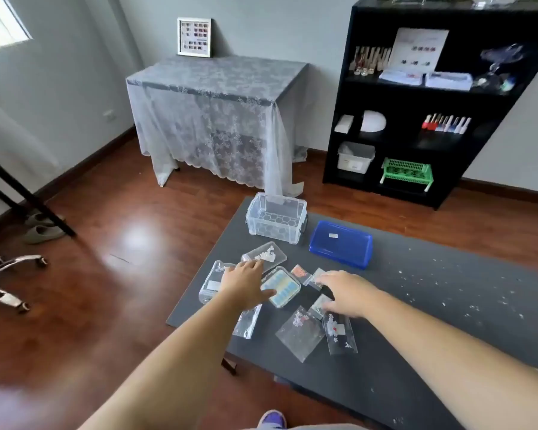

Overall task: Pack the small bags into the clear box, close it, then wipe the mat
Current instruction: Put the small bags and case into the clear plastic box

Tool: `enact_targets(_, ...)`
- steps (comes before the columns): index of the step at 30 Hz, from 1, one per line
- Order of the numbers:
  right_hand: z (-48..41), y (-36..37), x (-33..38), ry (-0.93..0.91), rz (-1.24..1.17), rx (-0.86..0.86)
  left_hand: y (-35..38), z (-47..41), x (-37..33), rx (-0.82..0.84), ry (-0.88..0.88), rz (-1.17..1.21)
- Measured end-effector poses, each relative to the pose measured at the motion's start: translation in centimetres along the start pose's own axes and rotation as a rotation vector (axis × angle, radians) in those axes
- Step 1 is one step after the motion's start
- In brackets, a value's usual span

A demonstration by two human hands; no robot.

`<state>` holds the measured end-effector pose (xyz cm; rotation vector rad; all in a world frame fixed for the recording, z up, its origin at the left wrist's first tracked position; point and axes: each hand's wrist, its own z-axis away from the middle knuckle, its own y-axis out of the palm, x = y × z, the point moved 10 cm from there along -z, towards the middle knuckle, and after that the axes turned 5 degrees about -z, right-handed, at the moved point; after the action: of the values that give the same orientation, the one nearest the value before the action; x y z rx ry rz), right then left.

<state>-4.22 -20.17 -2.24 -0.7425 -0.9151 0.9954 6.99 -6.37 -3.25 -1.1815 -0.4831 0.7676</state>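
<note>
Matt dark grey mat [416,305]; clear glossy plastic box [275,218]; shiny blue plastic lid [340,244]; crinkly transparent plastic bags [300,335]; glossy wood floor [106,274]; lace cloth [212,125].

- both bare forearms reach forward from the bottom of the view, the left one from lower left, the right one from lower right.
- left hand [246,285] is palm down, fingers spread loosely forward, thumb stretched out to the right.
- right hand [347,293] is palm down too, fingers spread and pointing left, thumb low on the near side.
- the two hands are near each other but apart; neither is closed in a fist.
</note>
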Motion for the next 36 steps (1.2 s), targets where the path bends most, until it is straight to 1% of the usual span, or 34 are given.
enact_targets(5, -2.3, -0.2, -1.6, 0.073, -0.032, -0.059, -0.4, -1.6, 1.7, -0.080, -0.049, 0.087)
enact_targets(9, -4.4, 0.3, -2.1, 0.113, -0.077, -0.097, -0.2, -3.4, 3.3, -0.086, -0.082, 0.096)
enact_targets(13, -5.6, 0.3, -2.2, 0.143, -0.182, -0.189, 0.2, -5.0, 3.6, -0.062, -0.100, 0.118)
enact_targets(15, -6.2, 0.0, -2.3, 0.167, -0.217, -0.191, 0.1, -5.4, 3.6, -0.078, -0.117, 0.166)
enact_targets(18, -7.0, -0.2, -2.3, 0.194, -0.241, -0.138, 0.2, -5.8, 3.9, -0.075, -0.158, 0.261)
enact_targets(21, -7.3, 0.0, -2.2, 0.186, -0.241, -0.094, 0.2, -6.0, 4.6, -0.060, -0.202, 0.323)
enact_targets(26, -6.9, 0.5, -2.6, 0.170, -0.220, -0.079, 1.0, -5.8, 5.8, -0.044, -0.275, 0.494)
enact_targets(29, -6.2, -0.3, -2.6, 0.149, -0.232, -0.116, 0.9, -5.5, 6.2, -0.049, -0.289, 0.549)
enact_targets(33, -5.4, -1.9, -2.2, 0.102, -0.294, -0.176, -0.2, -4.5, 6.7, -0.096, -0.324, 0.627)
enact_targets(36, -4.5, -3.0, -1.9, 0.068, -0.312, -0.181, -1.6, -3.3, 7.0, -0.137, -0.340, 0.700)
